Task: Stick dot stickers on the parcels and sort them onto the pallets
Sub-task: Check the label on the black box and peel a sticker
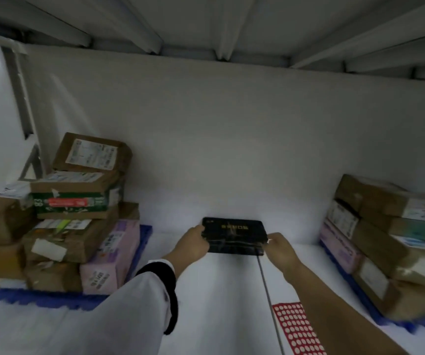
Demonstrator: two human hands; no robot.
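Note:
A flat black parcel (234,233) with gold lettering is held out in front of me above the white floor. My left hand (193,243) grips its left edge and my right hand (279,248) grips its right edge. A red sheet of dot stickers (295,329) lies on the floor below my right forearm. On the left, a blue pallet (39,298) carries a stack of brown, green and pink parcels (78,221). A second blue pallet (398,320) on the right holds another stack of parcels (390,239).
A white wall stands close behind the black parcel. A thin dark seam (267,293) runs along the white floor between the pallets. Grey ceiling beams pass overhead. A grey metal frame (19,93) rises at the far left.

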